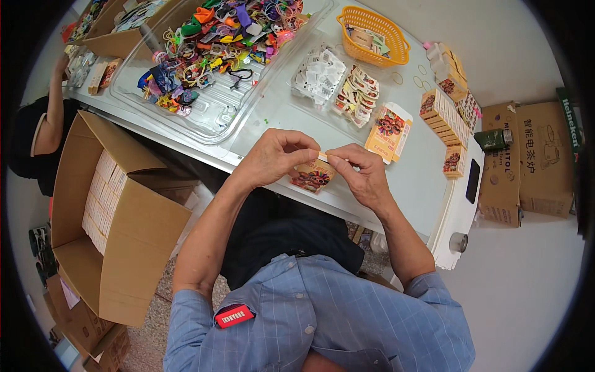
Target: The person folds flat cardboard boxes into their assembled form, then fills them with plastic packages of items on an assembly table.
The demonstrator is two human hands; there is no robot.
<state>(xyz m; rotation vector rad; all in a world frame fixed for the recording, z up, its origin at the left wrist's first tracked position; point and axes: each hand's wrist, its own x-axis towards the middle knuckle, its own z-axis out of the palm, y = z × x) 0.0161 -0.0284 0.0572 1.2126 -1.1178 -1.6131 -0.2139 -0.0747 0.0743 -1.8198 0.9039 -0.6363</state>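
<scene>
Between my two hands is a small printed carton (313, 177), orange and cream with a colourful character picture, held at the table's front edge. My left hand (279, 156) pinches its upper left corner. On the other upper corner, the thumb and fingers of my right hand (362, 172) are closed. Just beyond my right hand a flattened carton (389, 131) of the same print lies on the table. Near it are a stack of printed character cards (357, 96) and a clear tray of white packets (319, 75).
A large clear bin (217, 118) holds colourful trinkets. An orange basket (375, 37) sits at the back. Filled cartons (443, 115) line the right edge, near a phone (473, 181). On my left stands an open cardboard box (139, 248) of packed cartons; a co-worker's arm (52, 111) is beyond.
</scene>
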